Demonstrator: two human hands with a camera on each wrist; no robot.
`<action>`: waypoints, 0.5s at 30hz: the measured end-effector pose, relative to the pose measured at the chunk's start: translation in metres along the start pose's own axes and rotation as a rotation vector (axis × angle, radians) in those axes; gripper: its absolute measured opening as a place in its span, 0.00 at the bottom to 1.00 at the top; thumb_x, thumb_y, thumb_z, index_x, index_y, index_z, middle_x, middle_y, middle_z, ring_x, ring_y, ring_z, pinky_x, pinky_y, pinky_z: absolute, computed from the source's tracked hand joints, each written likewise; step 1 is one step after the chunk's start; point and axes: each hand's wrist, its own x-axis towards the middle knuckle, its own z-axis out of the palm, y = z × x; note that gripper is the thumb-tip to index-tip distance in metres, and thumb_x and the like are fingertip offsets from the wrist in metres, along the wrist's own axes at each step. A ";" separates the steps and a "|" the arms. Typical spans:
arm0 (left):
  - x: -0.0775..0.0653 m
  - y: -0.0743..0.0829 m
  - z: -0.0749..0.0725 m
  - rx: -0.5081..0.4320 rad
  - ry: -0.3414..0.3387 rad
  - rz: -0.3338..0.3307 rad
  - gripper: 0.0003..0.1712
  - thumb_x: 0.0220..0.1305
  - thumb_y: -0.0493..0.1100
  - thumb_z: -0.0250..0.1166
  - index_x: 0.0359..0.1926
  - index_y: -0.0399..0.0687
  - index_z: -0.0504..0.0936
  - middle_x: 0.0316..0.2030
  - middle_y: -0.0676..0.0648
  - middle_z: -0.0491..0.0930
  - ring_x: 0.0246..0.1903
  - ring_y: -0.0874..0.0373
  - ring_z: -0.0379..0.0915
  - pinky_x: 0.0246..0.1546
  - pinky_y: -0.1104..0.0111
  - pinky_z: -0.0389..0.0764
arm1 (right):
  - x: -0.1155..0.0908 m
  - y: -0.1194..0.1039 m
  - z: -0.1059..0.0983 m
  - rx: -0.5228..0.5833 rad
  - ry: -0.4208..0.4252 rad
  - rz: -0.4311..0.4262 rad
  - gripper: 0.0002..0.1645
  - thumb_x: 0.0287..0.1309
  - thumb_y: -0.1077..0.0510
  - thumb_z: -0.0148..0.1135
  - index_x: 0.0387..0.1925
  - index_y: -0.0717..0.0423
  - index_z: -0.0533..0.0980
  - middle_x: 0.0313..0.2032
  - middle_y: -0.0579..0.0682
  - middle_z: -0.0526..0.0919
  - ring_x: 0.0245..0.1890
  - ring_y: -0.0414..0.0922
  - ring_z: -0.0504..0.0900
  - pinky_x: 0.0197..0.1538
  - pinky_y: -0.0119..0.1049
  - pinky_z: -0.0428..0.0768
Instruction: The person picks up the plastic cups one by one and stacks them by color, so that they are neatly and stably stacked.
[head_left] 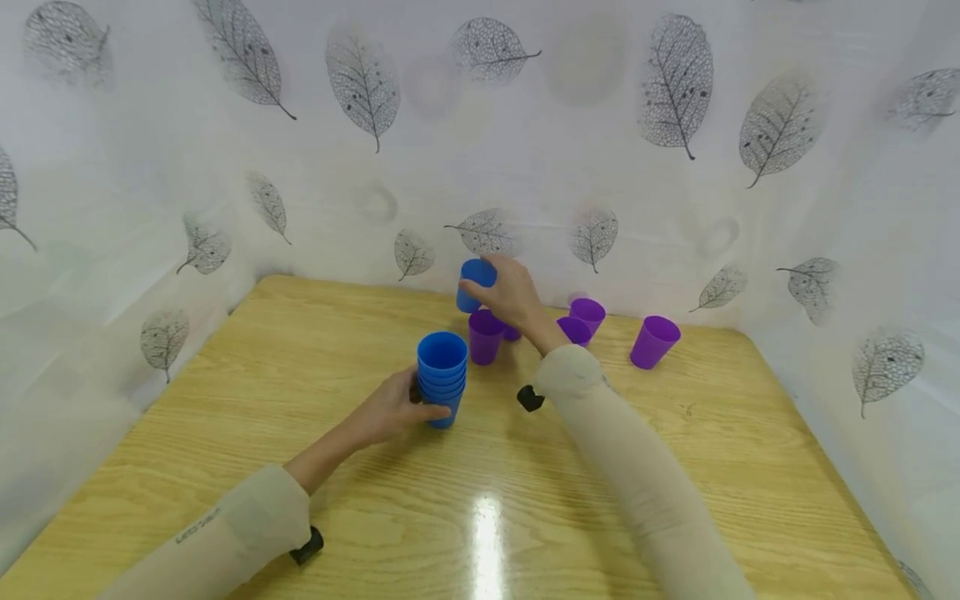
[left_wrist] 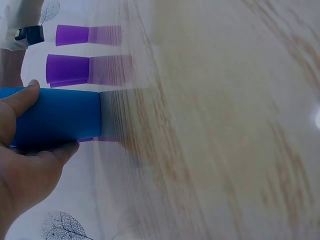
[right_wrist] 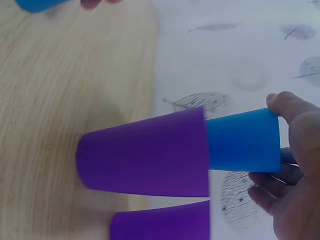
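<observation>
A stack of several nested blue cups stands mouth up near the middle of the table. My left hand grips it from the left, with the thumb across the front; the left wrist view shows the stack's side between thumb and fingers. Farther back, my right hand holds a single blue cup by its rim. In the right wrist view a purple cup hides the lower part of that blue cup, so I cannot tell whether it touches the table.
Behind my right forearm stand purple cups, partly overlapping, and another purple cup is apart at the right. A leaf-patterned sheet hangs along the back and sides of the wooden table.
</observation>
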 end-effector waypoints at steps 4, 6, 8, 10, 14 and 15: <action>0.000 0.000 0.000 0.000 0.001 -0.003 0.39 0.69 0.40 0.71 0.72 0.28 0.62 0.63 0.31 0.74 0.64 0.36 0.72 0.66 0.44 0.72 | -0.007 -0.007 -0.010 0.089 0.024 -0.036 0.40 0.66 0.47 0.69 0.69 0.68 0.70 0.63 0.65 0.77 0.59 0.59 0.78 0.59 0.50 0.82; 0.000 0.001 0.000 0.002 0.002 -0.004 0.39 0.69 0.40 0.71 0.72 0.28 0.62 0.63 0.30 0.74 0.64 0.36 0.72 0.66 0.44 0.73 | -0.010 -0.010 -0.015 0.104 0.042 -0.056 0.40 0.65 0.48 0.70 0.69 0.68 0.70 0.61 0.65 0.78 0.57 0.59 0.80 0.57 0.49 0.83; 0.000 0.001 0.000 0.003 0.003 -0.007 0.39 0.69 0.40 0.71 0.72 0.28 0.62 0.63 0.30 0.74 0.64 0.35 0.72 0.66 0.43 0.72 | -0.013 -0.012 -0.019 0.114 0.063 -0.078 0.39 0.65 0.49 0.70 0.68 0.69 0.71 0.61 0.65 0.78 0.56 0.58 0.80 0.56 0.48 0.84; -0.001 0.002 0.000 0.003 0.004 -0.011 0.39 0.69 0.39 0.71 0.72 0.28 0.62 0.63 0.30 0.74 0.64 0.35 0.72 0.66 0.43 0.72 | -0.015 -0.014 -0.023 0.125 0.085 -0.096 0.38 0.64 0.50 0.70 0.67 0.69 0.72 0.61 0.64 0.79 0.56 0.58 0.80 0.56 0.48 0.83; -0.001 0.003 0.000 0.008 0.004 -0.027 0.40 0.69 0.40 0.71 0.72 0.28 0.62 0.64 0.31 0.74 0.64 0.36 0.71 0.67 0.44 0.72 | -0.020 -0.020 -0.033 0.157 0.126 -0.126 0.36 0.64 0.52 0.71 0.66 0.68 0.73 0.61 0.63 0.79 0.56 0.57 0.81 0.57 0.46 0.83; -0.001 0.003 0.000 0.006 0.004 -0.032 0.40 0.69 0.40 0.71 0.72 0.29 0.62 0.64 0.31 0.74 0.65 0.36 0.71 0.67 0.44 0.72 | -0.022 -0.022 -0.036 0.165 0.133 -0.131 0.35 0.63 0.52 0.71 0.66 0.68 0.74 0.60 0.63 0.79 0.55 0.56 0.81 0.57 0.46 0.83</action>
